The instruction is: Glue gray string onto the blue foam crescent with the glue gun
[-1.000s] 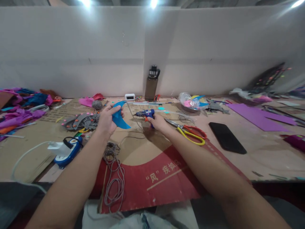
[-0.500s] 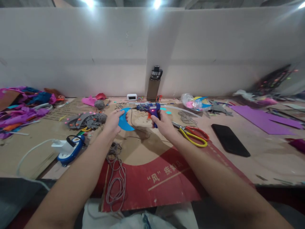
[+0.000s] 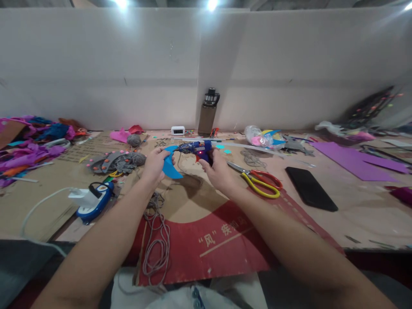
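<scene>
My left hand [image 3: 155,166] is closed on a curved blue crescent-shaped piece [image 3: 171,167], pinching it near its upper part. A blue hot glue gun [image 3: 200,148] lies in the grip of my right hand [image 3: 217,169], fingers wrapped round its handle. Its nozzle points left and meets or nearly touches the top of the blue piece; I cannot tell which. A small red light glows on the gun's side. Both are held above a cardboard sheet [image 3: 183,210] with a red printed part. Scissors [image 3: 262,182] with one red and one yellow handle lie right of my right hand.
A black phone [image 3: 310,189] lies on the right, with purple sheets [image 3: 354,163] behind it. On the left are a blue-and-white power strip [image 3: 95,205], grey yarn [image 3: 157,244] and a heap of coloured scraps [image 3: 35,146]. A bottle [image 3: 208,112] stands at the wall.
The glue gun and my right hand have shifted slightly left, bringing the nozzle closer over the blue piece. The blue piece has tilted a little.
</scene>
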`<action>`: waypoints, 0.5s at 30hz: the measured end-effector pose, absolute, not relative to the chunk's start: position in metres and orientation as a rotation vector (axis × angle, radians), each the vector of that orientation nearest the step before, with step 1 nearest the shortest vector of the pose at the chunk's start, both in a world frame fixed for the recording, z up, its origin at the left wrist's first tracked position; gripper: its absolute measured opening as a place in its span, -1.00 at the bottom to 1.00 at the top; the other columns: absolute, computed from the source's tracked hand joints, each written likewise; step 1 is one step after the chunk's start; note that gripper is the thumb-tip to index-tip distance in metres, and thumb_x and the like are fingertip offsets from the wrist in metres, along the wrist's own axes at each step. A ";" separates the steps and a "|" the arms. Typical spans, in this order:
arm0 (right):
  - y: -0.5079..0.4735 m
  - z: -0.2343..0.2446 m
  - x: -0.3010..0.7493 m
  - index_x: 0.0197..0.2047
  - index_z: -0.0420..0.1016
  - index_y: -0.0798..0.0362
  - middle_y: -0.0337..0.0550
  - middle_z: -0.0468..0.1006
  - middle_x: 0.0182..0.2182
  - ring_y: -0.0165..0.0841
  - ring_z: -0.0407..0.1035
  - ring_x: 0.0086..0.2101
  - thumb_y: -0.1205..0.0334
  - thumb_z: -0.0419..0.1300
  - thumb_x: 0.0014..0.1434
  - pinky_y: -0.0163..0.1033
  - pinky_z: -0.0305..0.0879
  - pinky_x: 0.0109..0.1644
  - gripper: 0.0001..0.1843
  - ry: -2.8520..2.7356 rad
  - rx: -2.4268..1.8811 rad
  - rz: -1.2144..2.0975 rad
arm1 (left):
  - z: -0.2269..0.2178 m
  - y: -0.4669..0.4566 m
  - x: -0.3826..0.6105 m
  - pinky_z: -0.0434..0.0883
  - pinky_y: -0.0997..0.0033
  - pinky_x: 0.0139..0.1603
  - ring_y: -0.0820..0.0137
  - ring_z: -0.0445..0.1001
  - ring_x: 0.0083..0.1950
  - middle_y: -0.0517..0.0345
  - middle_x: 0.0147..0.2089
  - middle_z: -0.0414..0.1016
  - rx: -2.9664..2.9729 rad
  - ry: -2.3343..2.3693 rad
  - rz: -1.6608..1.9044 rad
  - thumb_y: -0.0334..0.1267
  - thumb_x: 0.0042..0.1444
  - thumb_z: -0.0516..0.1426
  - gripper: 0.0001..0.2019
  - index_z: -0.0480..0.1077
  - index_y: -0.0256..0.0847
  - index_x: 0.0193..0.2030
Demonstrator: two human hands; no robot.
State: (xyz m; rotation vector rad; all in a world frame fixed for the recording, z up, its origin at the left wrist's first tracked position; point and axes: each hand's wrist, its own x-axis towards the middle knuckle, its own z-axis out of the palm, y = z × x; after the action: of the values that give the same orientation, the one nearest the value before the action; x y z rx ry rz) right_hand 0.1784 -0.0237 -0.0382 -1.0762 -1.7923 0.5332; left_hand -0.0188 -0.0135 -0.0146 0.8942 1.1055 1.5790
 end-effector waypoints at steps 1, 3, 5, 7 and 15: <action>-0.025 -0.037 0.178 -0.01 0.22 0.06 0.05 0.44 -0.09 -0.19 0.35 -0.10 0.16 0.08 0.19 -0.08 0.27 -0.02 -0.69 -1.800 -1.080 0.508 | -0.014 -0.014 -0.018 0.37 0.46 -0.57 0.47 0.36 -0.61 0.20 -0.59 0.38 0.913 1.119 1.586 -0.42 -0.21 0.17 -0.88 0.31 -0.26 -0.46; -0.027 -0.034 0.179 0.05 0.21 0.07 0.09 0.41 -0.03 -0.17 0.33 -0.03 0.17 0.08 0.19 -0.07 0.23 0.06 -0.63 -1.805 -1.085 0.456 | -0.013 -0.015 -0.019 0.35 0.47 -0.58 0.46 0.36 -0.63 0.21 -0.61 0.37 0.944 1.148 1.603 -0.40 -0.21 0.18 -0.87 0.32 -0.26 -0.45; -0.028 -0.033 0.180 0.07 0.21 0.08 0.10 0.40 -0.01 -0.16 0.30 0.01 0.17 0.08 0.19 -0.07 0.21 0.10 -0.61 -1.807 -1.085 0.422 | -0.013 -0.015 -0.020 0.35 0.47 -0.59 0.46 0.35 -0.63 0.22 -0.62 0.36 0.943 1.169 1.631 -0.40 -0.21 0.18 -0.87 0.32 -0.25 -0.45; -0.025 -0.034 0.182 0.02 0.25 0.07 0.09 0.43 -0.05 -0.15 0.32 -0.02 0.17 0.09 0.18 -0.06 0.23 0.07 -0.65 -1.798 -1.100 0.413 | -0.013 -0.015 -0.022 0.36 0.46 -0.58 0.46 0.36 -0.63 0.22 -0.63 0.36 0.922 1.164 1.662 -0.40 -0.21 0.18 -0.87 0.32 -0.25 -0.45; 0.006 -0.044 0.196 -0.34 0.23 0.02 -0.25 0.36 -0.60 -0.37 0.32 -0.62 0.23 0.09 0.16 -0.22 0.33 -0.54 -0.91 -1.601 -1.427 0.930 | -0.009 -0.018 -0.020 0.38 0.45 -0.56 0.46 0.39 -0.58 0.16 -0.55 0.43 0.967 1.157 1.604 -0.41 -0.19 0.14 -0.88 0.32 -0.27 -0.42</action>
State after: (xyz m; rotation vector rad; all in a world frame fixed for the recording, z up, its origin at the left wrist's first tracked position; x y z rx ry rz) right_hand 0.1961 0.0065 -0.0436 -1.4270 -1.6014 0.9300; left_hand -0.0199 -0.0178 -0.0095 0.9669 1.1569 1.6041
